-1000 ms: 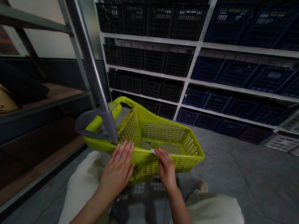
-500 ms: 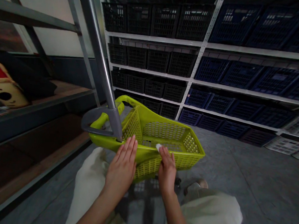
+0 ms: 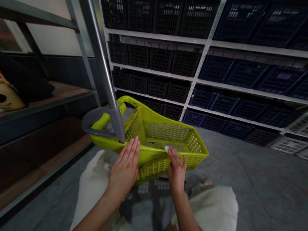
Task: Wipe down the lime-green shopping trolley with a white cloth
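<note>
- Behind the green basket [image 3: 150,155] stand white shelves [image 3: 156,36] with rows of black crates [image 3: 166,16] and blue crates [image 3: 245,73], and the grey floor [image 3: 245,182] lies under them.
- A metal pole [image 3: 104,67] comes down and ends at the basket's left side.
- The basket is in front of the person's knees, tilted a little.
- The left hand [image 3: 124,167] is open, laid flat on the near rim.
- The right hand [image 3: 176,170] is on the same rim; a small white piece [image 3: 166,149] touches its fingertips, but I cannot tell if it is gripped.
- This piece is at the rim, not down inside the basket.
</note>
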Tool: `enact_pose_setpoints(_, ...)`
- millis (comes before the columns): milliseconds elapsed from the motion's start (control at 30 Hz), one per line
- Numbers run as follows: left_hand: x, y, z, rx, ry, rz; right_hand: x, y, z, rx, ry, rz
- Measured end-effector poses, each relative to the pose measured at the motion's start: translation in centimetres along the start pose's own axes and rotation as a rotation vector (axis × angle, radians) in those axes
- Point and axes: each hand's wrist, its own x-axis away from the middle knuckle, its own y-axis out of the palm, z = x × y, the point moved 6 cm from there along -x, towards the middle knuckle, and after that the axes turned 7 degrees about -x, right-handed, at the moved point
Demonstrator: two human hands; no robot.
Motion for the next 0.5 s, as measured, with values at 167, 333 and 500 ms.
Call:
enact_pose_setpoints(167, -0.1, 0.2, 0.0, -0.038, -0.008, -0.032, -0.6, 0.9, -2.4, 0.015, 0.046, 0.023)
enact_pose_setpoints(333, -0.1, 0.4, 0.0, -0.071, -0.012, -0.014, -2.4, 4.6, -10.7, -0.137, -0.092, -0.128)
enact_pose_setpoints(500, 0.0, 0.5, 0.2, -0.076, -0.007, -0.039, -2.0, 3.8, -9.6, -0.074, -0.095, -0.12)
